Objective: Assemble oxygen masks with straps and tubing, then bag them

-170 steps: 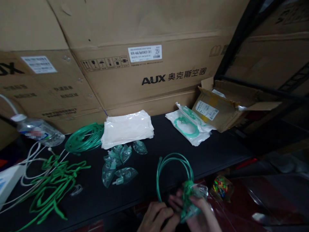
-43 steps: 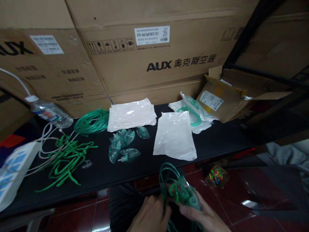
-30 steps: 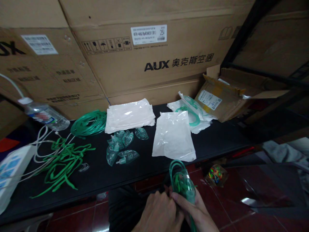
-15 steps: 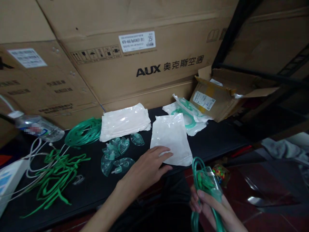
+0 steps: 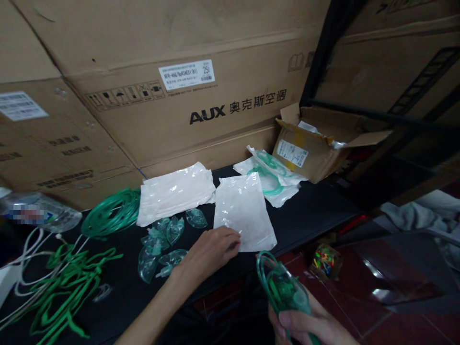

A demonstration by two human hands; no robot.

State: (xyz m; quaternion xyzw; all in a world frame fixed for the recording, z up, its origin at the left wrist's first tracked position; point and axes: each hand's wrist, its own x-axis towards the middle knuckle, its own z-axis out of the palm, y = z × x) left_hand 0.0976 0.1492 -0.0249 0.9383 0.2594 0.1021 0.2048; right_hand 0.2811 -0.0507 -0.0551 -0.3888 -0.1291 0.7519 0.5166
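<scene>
My right hand (image 5: 298, 318) is closed round a clear green oxygen mask with coiled tubing (image 5: 283, 282), held low in front of the table edge. My left hand (image 5: 212, 249) reaches over the near edge of the table, its fingers loosely curled and a small gap left between thumb and forefinger. Its fingertips lie at the lower left edge of a flat white plastic package (image 5: 244, 211); whether they press on it I cannot tell. Several clear green masks (image 5: 158, 244) lie left of this hand. A stack of white packages (image 5: 176, 191) lies behind them.
Green coiled tubing (image 5: 113, 211), tangled green straps (image 5: 68, 287), white cables and a plastic bottle (image 5: 53, 211) occupy the left. Bagged tubing (image 5: 269, 175) lies by an open carton (image 5: 309, 143) at the back right. Large cardboard boxes (image 5: 158, 129) stand behind the black table (image 5: 316, 206).
My left hand's fingers have drawn in from spread to curled. My right hand has come left and lower with the mask. The camera view has swung a little to the right.
</scene>
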